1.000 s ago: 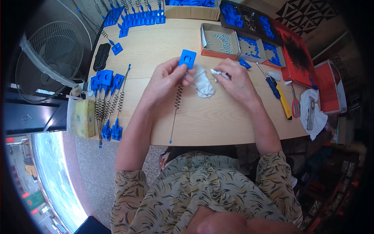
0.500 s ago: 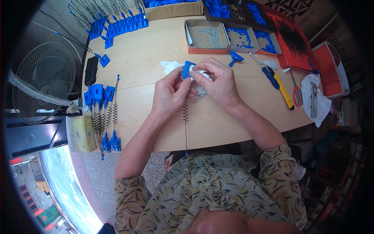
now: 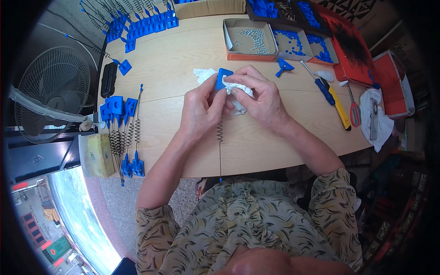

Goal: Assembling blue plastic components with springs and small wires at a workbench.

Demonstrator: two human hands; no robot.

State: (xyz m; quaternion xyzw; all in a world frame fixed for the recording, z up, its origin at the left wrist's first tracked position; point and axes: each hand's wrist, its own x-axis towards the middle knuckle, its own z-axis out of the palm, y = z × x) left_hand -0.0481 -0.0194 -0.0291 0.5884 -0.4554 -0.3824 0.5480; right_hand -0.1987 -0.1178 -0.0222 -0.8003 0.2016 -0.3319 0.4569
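Observation:
Between my hands is a blue plastic block point(image 3: 223, 77) with a thin black coiled wire point(image 3: 220, 133) hanging from it toward me, tipped in blue at the table's front edge. My left hand point(image 3: 201, 106) is closed round the block from the left. In my right hand point(image 3: 261, 94) a crumpled white cloth point(image 3: 238, 87) is pinched against the block's right side. More white cloth point(image 3: 204, 74) shows behind my left fingers and below my right ones. The lower part of the block is hidden by my fingers.
Similar blue pieces with coiled wires lie at the left point(image 3: 114, 107) and stand in rows at the back left point(image 3: 149, 28). Boxes of silvery beads point(image 3: 251, 40) and blue parts are at the back right. A screwdriver point(image 3: 324, 91), yellow cutter point(image 3: 341, 112) and scissors point(image 3: 354, 112) lie right.
The cloth in my right hand has shifted and now covers more of the block's right side. My left hand keeps its hold; the whole view has moved slightly.

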